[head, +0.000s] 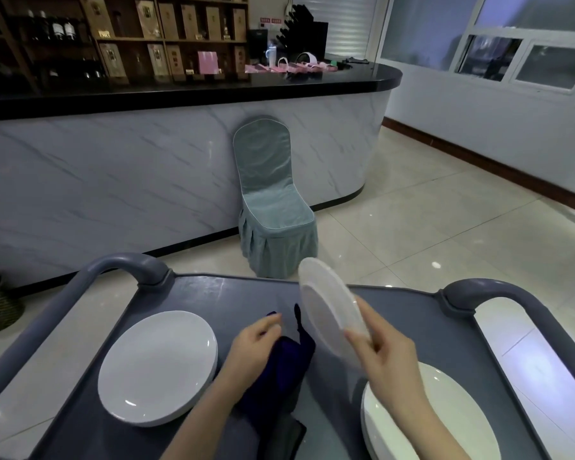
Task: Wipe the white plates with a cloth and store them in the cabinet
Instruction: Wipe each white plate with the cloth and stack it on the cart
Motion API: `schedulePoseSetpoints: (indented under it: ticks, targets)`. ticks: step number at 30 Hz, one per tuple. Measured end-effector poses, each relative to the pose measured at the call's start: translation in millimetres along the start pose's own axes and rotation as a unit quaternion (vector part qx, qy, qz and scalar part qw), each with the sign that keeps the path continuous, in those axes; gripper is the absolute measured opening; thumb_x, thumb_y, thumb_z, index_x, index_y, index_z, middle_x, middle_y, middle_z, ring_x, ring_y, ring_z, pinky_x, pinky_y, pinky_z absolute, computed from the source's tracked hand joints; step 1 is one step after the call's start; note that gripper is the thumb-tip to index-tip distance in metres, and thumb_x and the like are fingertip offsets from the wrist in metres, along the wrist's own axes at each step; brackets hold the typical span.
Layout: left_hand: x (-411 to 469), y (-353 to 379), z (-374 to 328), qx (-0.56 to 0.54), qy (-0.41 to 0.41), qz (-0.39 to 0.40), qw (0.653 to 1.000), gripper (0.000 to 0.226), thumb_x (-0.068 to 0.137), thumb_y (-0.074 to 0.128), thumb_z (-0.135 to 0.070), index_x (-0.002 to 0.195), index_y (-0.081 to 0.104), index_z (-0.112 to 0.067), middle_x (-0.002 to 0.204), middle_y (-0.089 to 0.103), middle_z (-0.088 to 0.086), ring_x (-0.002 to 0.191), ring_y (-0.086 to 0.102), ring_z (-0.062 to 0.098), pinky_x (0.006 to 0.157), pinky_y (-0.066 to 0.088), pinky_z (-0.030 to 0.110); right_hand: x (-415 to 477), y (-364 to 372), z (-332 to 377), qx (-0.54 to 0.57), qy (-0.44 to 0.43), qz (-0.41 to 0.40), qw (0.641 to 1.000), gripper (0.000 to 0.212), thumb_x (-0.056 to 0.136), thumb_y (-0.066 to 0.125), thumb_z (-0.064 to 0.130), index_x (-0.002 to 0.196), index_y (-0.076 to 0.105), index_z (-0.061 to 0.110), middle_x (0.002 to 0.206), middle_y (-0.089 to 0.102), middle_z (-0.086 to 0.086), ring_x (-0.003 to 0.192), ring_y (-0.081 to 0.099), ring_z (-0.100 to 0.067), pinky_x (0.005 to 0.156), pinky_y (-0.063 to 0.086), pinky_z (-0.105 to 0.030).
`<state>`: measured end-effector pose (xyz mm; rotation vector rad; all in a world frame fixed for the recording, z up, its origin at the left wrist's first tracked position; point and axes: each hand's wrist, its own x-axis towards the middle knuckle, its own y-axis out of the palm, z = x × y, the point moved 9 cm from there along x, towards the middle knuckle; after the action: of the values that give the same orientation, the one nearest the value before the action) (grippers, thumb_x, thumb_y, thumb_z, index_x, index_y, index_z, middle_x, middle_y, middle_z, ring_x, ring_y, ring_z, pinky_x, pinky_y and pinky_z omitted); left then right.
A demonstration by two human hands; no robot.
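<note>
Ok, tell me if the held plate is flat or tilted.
Tilted: the right hand grips the plate steeply on edge, clear of the cart.

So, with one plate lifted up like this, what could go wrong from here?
1. The right hand holds the tilted plate only by its rim. It could slip and drop onto the cart or onto the right stack of plates and chip.
2. The left hand grips the dark blue cloth bunched up. A hard wipe against the raised plate may twist it out of the fingers.
</note>
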<state>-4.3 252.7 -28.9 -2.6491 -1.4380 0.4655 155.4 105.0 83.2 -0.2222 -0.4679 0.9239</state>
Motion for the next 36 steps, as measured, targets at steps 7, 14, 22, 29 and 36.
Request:
schedulePoseSetpoints:
  ticks: [7,14,22,29,36]
  targets:
    - [-15,-35,8,-0.284,-0.132,-0.054,0.948,0.035,0.094,0.057,-0.049,0.108,0.066,-0.019,0.091,0.076,0.012,0.083,0.074,0.030,0.065,0.060,0.037,-35,72,45,-0.323,-0.328,0.085,0.884,0.062,0.069,0.067,0.011,0.126,0.065,0.034,0.099,0.075,0.013,0.080,0.069,-0.005,0.061,0.050,-0.016]
    - [-34,-80,50,-0.300,-0.142,-0.132,0.934,0.033,0.084,0.061,0.002,0.115,0.063,-0.008,0.106,0.069,0.021,0.087,0.069,0.038,0.058,0.056,0.034,-26,128,17,-0.331,-0.243,0.298,0.862,0.045,0.078,0.073,0.049,0.121,0.065,0.051,0.118,0.068,0.026,0.103,0.066,0.003,0.081,0.052,-0.011]
    - [-49,-159,95,-0.296,-0.140,-0.211,0.921,0.034,0.086,0.061,-0.002,0.112,0.061,-0.024,0.112,0.065,0.011,0.098,0.065,0.035,0.056,0.057,0.033,19,137,-57,-0.137,0.131,0.104,0.976,0.053,0.088,0.073,0.024,0.138,0.055,0.025,0.117,0.059,0.009,0.104,0.059,-0.009,0.088,0.044,-0.015]
    - [-51,-214,118,-0.198,-0.120,-0.228,0.946,0.038,0.082,0.063,-0.003,0.106,0.060,-0.032,0.107,0.068,0.005,0.102,0.063,0.027,0.066,0.057,0.035,3,214,-85,0.032,0.313,0.118,0.942,0.039,0.078,0.074,-0.004,0.109,0.071,0.020,0.081,0.075,-0.006,0.080,0.074,-0.023,0.082,0.060,-0.046]
    - [-61,-252,145,-0.097,-0.117,-0.300,0.942,0.033,0.083,0.064,-0.005,0.096,0.061,-0.035,0.094,0.065,-0.001,0.092,0.061,0.017,0.065,0.045,0.024,-2,260,-90,0.024,0.314,0.130,0.940,0.041,0.079,0.069,-0.005,0.107,0.071,0.025,0.082,0.073,-0.001,0.082,0.072,-0.023,0.083,0.059,-0.046]
